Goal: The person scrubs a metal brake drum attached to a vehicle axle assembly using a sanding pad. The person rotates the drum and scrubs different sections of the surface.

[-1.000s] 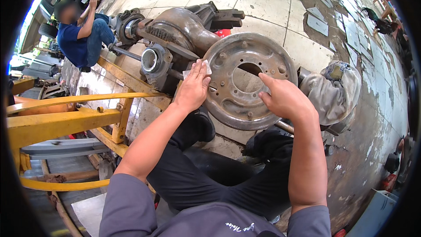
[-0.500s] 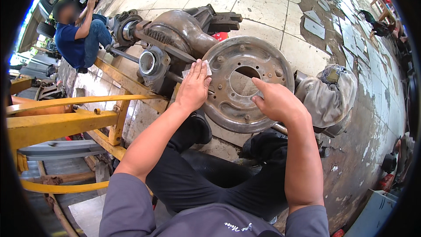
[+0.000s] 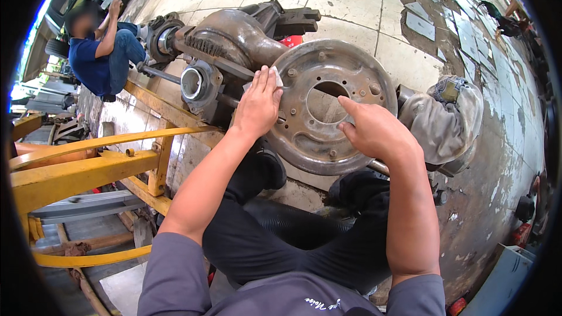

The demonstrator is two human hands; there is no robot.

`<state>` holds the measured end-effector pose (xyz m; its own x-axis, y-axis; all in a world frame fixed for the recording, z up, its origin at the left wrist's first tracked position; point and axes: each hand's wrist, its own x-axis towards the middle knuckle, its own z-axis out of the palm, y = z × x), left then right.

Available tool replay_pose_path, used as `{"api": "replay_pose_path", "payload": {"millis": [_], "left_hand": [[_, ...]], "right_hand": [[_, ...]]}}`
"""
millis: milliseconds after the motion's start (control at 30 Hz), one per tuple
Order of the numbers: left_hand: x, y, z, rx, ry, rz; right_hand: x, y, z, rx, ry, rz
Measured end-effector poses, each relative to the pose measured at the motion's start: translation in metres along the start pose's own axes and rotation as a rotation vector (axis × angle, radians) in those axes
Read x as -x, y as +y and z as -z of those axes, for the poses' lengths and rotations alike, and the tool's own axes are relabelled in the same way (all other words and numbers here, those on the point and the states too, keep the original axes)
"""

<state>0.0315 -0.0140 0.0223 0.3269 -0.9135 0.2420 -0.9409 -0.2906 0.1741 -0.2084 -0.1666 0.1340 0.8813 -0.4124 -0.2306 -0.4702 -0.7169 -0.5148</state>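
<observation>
A round, rusty metal plate with a large centre hole, probably a brake backing plate [image 3: 304, 143], stands tilted in front of my knees. On its upper left rim, my left hand [image 3: 259, 102] lies with long, straight fingers over a crumpled white cloth or paper [image 3: 278, 76], pressing it to the metal. My right hand [image 3: 377, 131] is over the plate's right side. Its index finger points to the edge of the centre hole, with the thumb apart below; the other fingers are mostly hidden, and nothing shows in its grasp.
Behind the plate lies a big axle housing [image 3: 234, 32] with a hub [image 3: 193, 83] beside it. A yellow metal frame [image 3: 82, 178] fills the left. A grey cloth [image 3: 439, 120] covers a part on the right. Another person [image 3: 105, 52] squats at far left. Broken tiles [image 3: 418, 26] lie behind.
My left hand has slid slightly up along the plate's rim with the white cloth. The right hand stays at the centre hole. The whole view has shifted a little.
</observation>
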Motion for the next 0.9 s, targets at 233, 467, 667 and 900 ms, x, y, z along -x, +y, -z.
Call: {"api": "replay_pose_path", "payload": {"millis": [233,467,667,900], "left_hand": [[-0.034,-0.002,-0.015,0.009,0.034,0.013],[-0.016,0.004,-0.008,0.055,0.031,0.074],[-0.021,0.01,-0.021,0.102,0.069,0.111],[-0.005,0.005,-0.01,0.109,0.067,0.088]], "right_hand": [[0.006,0.009,-0.001,-0.002,-0.009,-0.011],[-0.001,-0.011,0.009,-0.035,-0.151,-0.079],[0.005,0.0,0.002,-0.01,-0.063,-0.031],[0.0,-0.012,0.005,-0.018,-0.107,-0.007]]}}
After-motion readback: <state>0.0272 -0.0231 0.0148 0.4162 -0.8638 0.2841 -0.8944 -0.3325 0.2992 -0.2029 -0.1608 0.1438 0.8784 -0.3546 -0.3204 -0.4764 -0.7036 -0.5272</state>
